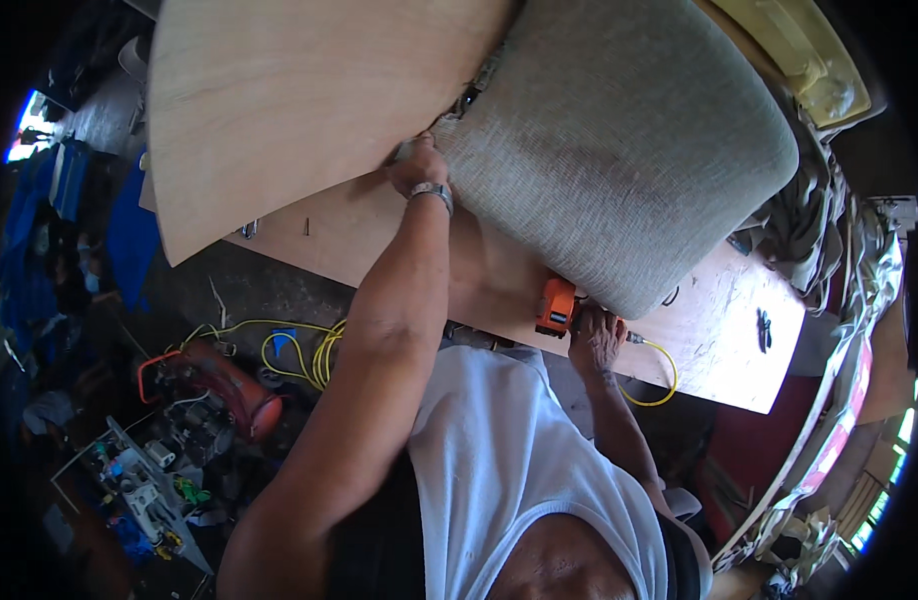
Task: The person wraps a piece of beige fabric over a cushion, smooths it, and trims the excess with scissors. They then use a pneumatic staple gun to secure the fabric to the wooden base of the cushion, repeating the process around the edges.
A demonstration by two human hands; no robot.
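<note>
A grey woven upholstered cushion point(619, 150) leans over the wooden table, its lower edge toward me. Beside it on the left stands a large curved plywood panel point(309, 110). My left hand point(419, 168), a watch on its wrist, is closed on the fabric edge where cushion and panel meet; its fingertips are partly hidden. Below the cushion's lower edge, my right hand point(597, 342) wraps round an orange staple gun point(556, 306). A yellow air hose point(671, 368) runs from the gun's right end and curls under the table edge.
The pale wooden tabletop point(719, 365) holds a small dark tool point(764, 330) at the right. A red air compressor point(234, 390) and coiled yellow hose point(324, 355) lie on the floor at left. Draped cloth point(814, 200) and yellow foam point(824, 75) border the right side.
</note>
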